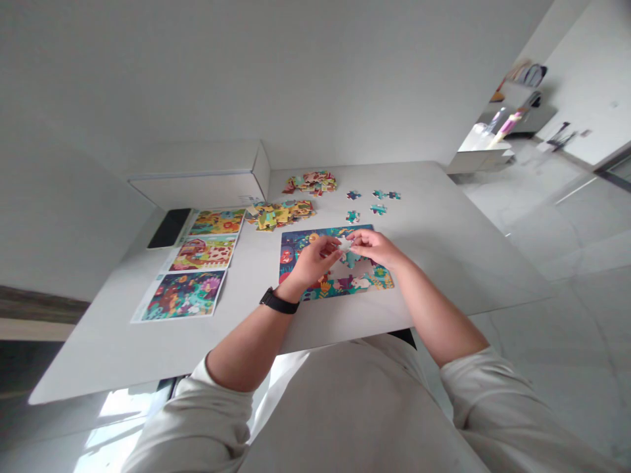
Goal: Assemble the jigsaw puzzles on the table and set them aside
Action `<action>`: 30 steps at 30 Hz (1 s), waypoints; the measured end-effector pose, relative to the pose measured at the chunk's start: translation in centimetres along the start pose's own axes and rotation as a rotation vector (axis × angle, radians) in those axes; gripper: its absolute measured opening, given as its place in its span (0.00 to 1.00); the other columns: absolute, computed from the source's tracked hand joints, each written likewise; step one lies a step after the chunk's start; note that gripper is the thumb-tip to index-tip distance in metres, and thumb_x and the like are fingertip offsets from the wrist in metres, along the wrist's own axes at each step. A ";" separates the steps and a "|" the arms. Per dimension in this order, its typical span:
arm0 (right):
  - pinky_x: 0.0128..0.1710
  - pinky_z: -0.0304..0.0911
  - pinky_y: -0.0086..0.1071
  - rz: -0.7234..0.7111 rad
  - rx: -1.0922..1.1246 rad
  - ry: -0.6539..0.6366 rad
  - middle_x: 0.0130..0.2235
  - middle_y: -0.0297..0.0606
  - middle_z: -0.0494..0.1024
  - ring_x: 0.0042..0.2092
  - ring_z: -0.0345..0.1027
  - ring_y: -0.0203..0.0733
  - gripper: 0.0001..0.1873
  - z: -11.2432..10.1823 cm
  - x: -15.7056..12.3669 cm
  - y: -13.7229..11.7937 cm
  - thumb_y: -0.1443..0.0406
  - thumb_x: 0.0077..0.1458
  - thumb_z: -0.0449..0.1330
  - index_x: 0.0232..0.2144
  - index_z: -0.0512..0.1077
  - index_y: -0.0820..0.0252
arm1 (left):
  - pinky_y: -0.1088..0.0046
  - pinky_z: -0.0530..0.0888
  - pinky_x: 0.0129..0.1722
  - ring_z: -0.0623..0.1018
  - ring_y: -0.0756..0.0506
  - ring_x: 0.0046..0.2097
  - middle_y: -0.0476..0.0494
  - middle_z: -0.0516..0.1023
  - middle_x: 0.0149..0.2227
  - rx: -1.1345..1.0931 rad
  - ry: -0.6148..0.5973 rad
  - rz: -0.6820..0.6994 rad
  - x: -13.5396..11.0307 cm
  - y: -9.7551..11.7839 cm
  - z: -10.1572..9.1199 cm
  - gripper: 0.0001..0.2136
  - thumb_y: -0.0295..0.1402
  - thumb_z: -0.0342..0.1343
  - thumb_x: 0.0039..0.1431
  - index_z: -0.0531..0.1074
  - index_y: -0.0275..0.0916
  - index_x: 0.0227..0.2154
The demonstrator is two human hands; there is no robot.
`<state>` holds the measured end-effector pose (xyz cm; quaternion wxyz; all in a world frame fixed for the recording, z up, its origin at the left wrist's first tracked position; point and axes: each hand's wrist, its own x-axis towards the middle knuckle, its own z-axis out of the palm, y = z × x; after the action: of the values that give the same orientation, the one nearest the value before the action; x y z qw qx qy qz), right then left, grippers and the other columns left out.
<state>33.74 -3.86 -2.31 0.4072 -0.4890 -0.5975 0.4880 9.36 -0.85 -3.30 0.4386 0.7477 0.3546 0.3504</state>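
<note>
Left hand (311, 261) and right hand (378, 247), both curled, seem to pinch a white piece (344, 244) between them above the puzzle (345, 284), forearms (254, 341) slanting in from the near side.

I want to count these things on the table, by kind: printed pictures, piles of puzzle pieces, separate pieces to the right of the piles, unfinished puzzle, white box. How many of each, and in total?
Printed pictures: 3
Piles of puzzle pieces: 2
Separate pieces: 5
Unfinished puzzle: 1
White box: 1
Total: 12
</note>
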 end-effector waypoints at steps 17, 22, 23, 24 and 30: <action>0.38 0.70 0.34 0.005 -0.044 -0.050 0.34 0.32 0.77 0.35 0.72 0.39 0.22 -0.2 0.0 0.4 0.52 0.55 0.74 0.47 0.78 0.56 | 0.73 0.74 0.34 0.78 0.49 0.32 0.50 0.77 0.31 -0.167 0.013 -0.077 0.1 0.2 0.3 0.15 0.41 0.66 0.61 0.76 0.40 0.47; 0.37 0.69 0.33 -0.001 -0.075 -0.063 0.33 0.32 0.77 0.34 0.71 0.40 0.21 -0.4 0.1 0.7 0.52 0.55 0.74 0.46 0.78 0.56 | 0.71 0.78 0.40 0.81 0.47 0.36 0.46 0.82 0.35 0.053 -0.021 -0.025 -0.2 0.6 -0.3 0.13 0.41 0.64 0.64 0.79 0.40 0.46; 0.37 0.69 0.33 -0.004 -0.076 -0.068 0.33 0.32 0.77 0.35 0.71 0.40 0.21 -0.4 0.1 0.8 0.53 0.55 0.74 0.45 0.78 0.56 | 0.71 0.78 0.41 0.81 0.47 0.37 0.46 0.83 0.36 0.090 -0.027 -0.020 -0.3 0.8 -0.5 0.12 0.40 0.63 0.64 0.79 0.40 0.46; 0.37 0.69 0.33 -0.007 -0.078 -0.071 0.33 0.33 0.77 0.35 0.71 0.40 0.20 -0.4 0.1 0.8 0.53 0.55 0.74 0.45 0.78 0.56 | 0.71 0.79 0.42 0.82 0.47 0.37 0.46 0.84 0.36 0.119 -0.037 -0.017 -0.3 1.0 -0.7 0.11 0.39 0.63 0.65 0.79 0.40 0.46; 0.36 0.68 0.33 -0.021 -0.130 -0.092 0.33 0.34 0.79 0.35 0.72 0.40 0.19 -0.2 0.1 1.0 0.53 0.55 0.73 0.44 0.79 0.56 | 0.71 0.80 0.43 0.83 0.46 0.39 0.45 0.86 0.39 0.217 -0.106 0.001 -0.4 1.6 -1.7 0.10 0.34 0.59 0.66 0.81 0.40 0.46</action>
<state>34.13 -3.63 -3.26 0.3519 -0.4852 -0.6509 0.4658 8.09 -1.02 -1.34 0.3730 0.8084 0.3666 0.2701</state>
